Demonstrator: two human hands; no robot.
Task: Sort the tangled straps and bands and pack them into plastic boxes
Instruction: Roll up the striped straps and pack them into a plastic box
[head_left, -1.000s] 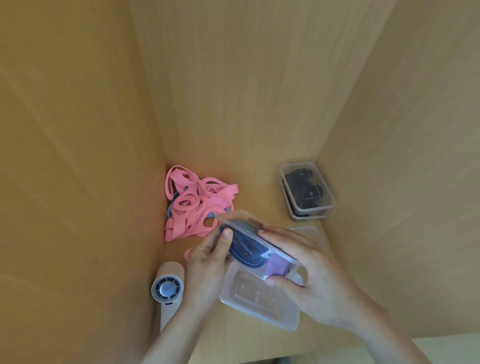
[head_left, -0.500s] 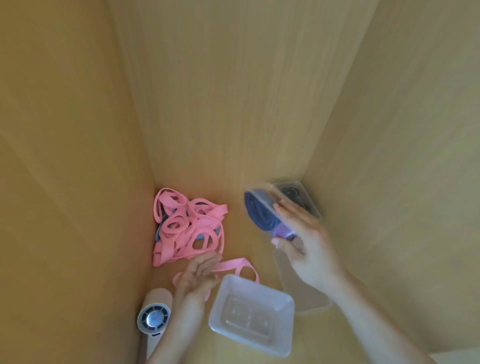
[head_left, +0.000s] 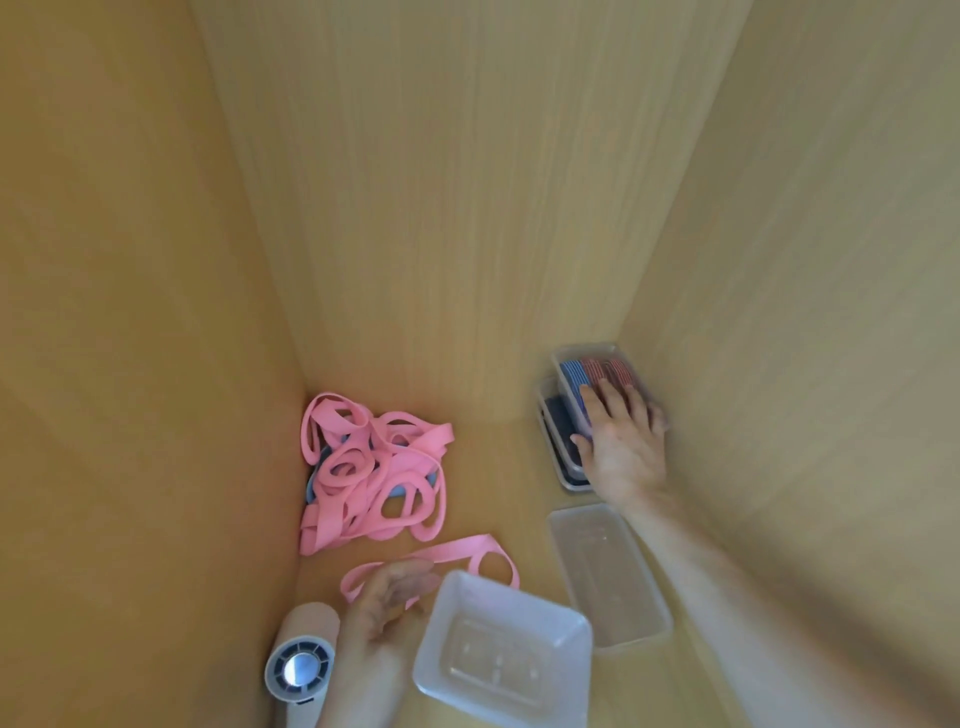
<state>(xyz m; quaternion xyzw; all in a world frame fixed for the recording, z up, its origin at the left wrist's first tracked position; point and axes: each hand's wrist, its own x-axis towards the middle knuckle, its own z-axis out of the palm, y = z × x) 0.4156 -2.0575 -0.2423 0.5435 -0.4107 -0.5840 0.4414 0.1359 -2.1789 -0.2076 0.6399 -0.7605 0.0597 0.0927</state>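
Field notes, head view.

- Step in hand, as I judge it: stowing a packed box. The right hand (head_left: 623, 441) lies flat, fingers spread, on top of a clear box of blue and red straps (head_left: 597, 364) at 2 o'clock, tight in the far right corner of the wooden shelf (head_left: 498, 467). That box sits on a second box (head_left: 553, 421) with dark contents. The hand presses and does not grip.
- I cannot tell whether the top box is square on the one below, or whether its cover is fully seated.
- The left hand (head_left: 384, 603) is at 7 o'clock, fingers loosely bent over one end of a loose pink band (head_left: 457, 553). It is blurred, so I cannot tell if it pinches the band or only touches it.
- The hands are well apart.
- The pink tangle (head_left: 374, 467) is heaped against the left wall at 9 o'clock, with something blue (head_left: 400, 496) showing through the loops. It is unsorted.
- An empty box (head_left: 452, 613) stands at 6 o'clock, just beside the left hand. What looks like its lid (head_left: 608, 571) lies flat at 4 o'clock.
- A small fan (head_left: 298, 670) lies at 7 o'clock. It is not part of the job.

Next move, my judgement: free the right hand from the stack and bring it to the loose band. Fold the band into the empty box, then work single loops out of the heap. Pulling hard would likely drag the whole knot along.
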